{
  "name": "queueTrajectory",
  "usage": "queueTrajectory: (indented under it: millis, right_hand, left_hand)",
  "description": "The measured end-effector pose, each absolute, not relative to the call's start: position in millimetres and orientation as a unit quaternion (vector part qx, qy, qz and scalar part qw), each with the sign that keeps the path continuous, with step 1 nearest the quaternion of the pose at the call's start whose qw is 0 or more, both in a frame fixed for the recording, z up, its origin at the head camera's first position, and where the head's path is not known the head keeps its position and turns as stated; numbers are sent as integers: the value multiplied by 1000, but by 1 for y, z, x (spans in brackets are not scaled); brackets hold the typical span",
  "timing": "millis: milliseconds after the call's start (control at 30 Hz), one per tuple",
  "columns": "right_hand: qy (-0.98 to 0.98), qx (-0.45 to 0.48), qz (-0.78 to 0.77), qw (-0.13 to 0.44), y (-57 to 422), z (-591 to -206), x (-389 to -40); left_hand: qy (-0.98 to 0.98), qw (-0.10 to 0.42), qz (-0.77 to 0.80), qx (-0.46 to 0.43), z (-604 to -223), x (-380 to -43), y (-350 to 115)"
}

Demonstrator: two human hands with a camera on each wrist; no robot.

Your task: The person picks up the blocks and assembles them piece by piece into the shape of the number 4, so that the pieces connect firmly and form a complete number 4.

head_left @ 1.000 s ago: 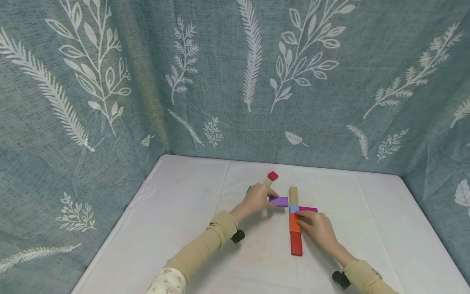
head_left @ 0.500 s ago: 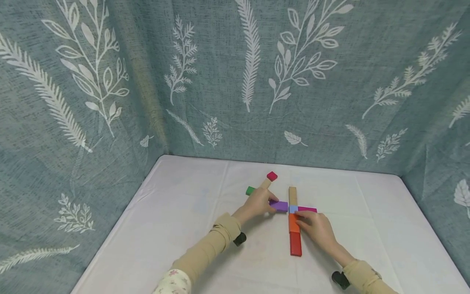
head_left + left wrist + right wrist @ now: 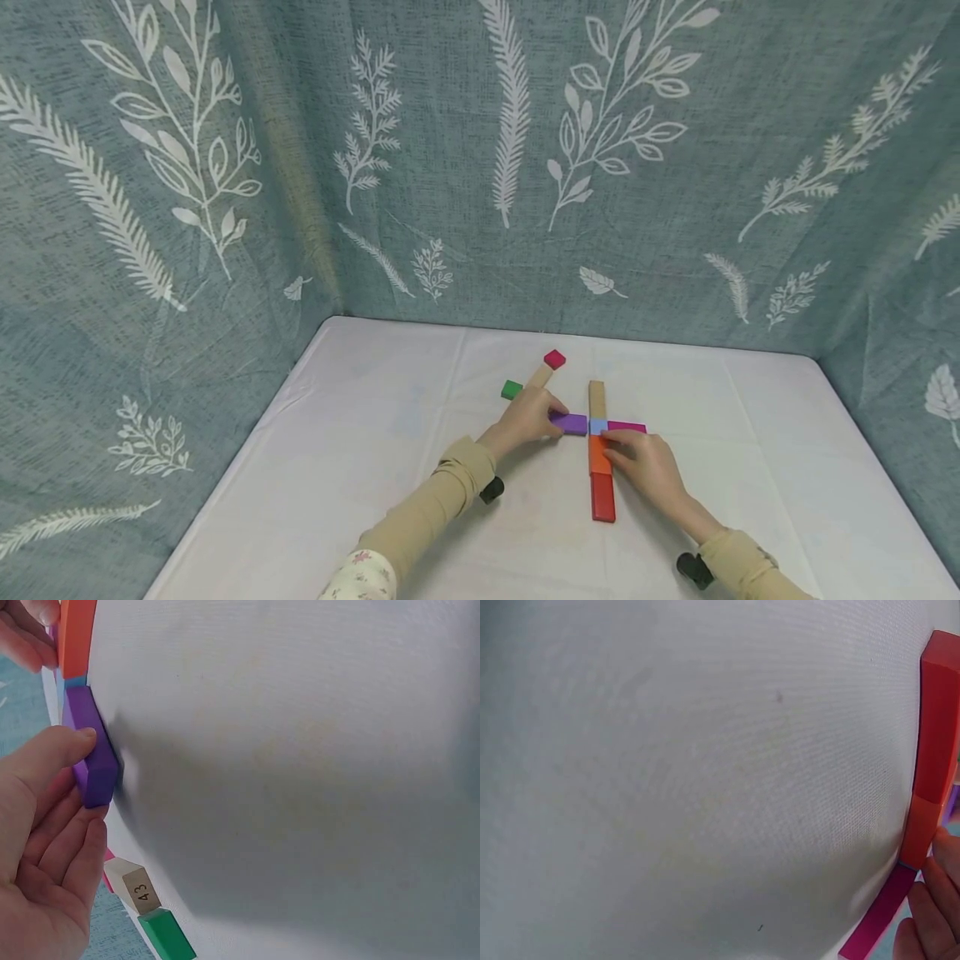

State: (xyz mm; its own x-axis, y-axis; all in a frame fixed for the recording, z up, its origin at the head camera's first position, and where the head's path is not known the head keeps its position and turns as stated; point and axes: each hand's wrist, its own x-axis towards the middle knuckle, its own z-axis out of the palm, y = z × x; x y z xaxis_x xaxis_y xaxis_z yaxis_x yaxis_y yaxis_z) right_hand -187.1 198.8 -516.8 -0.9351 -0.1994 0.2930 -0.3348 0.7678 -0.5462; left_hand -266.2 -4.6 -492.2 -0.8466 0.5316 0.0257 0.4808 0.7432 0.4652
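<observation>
Left fingers (image 3: 82,859) pinch purple block (image 3: 101,761) at outer end.

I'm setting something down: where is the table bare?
The white cloth is bare left of the left sleeve and right of the magenta block. Crowded: around the blue block, with purple block, orange block, left hand and right hand close by.

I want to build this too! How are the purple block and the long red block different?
The purple block is pinched in the grip of the left hand; the long red block is unheld. In the head view, the purple block points sideways, but the long red block points toward the person, in line with the orange block. Both are long, straight-edged blocks.
</observation>
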Motion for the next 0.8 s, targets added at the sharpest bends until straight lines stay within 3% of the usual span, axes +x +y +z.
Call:
queueTrajectory:
  millis: [800]
  right_hand:
    - [-933,145,308,119,199,-519,-185]
  left_hand:
    - [934,68,224,271,-493,-264,-1]
